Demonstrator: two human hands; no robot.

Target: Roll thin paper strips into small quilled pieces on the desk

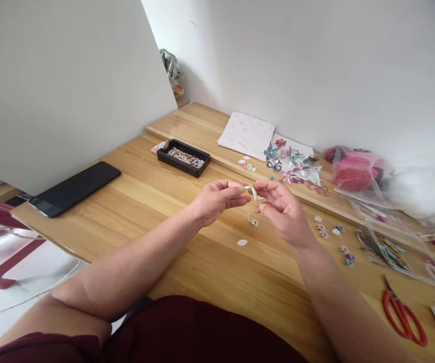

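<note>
Above the desk, my left hand (pixel 221 199) is closed, its thumb and fingers pinching one end of a small pale green and white thread-wrapped petal (pixel 254 194). My right hand (pixel 280 209) has its fingers curled at the petal's other side, with a short pale strand of thread (pixel 260 198) running into them. Just under the hands is a small bobbin (pixel 254 223) with a pale thread tail; whether it hangs or lies on the desk is unclear. Closer to me, a white petal-shaped cutout (pixel 242 242) lies flat on the wood.
A black tray (pixel 183 162) of beads and a black phone (pixel 75 189) are on the left. Colourful thread flowers (pixel 293 164) lie by white paper sheets (pixel 245 135) at the back. Several bobbins (pixel 321 229), a clear plastic case (pixel 402 252) and red-handled scissors (pixel 402 315) lie right.
</note>
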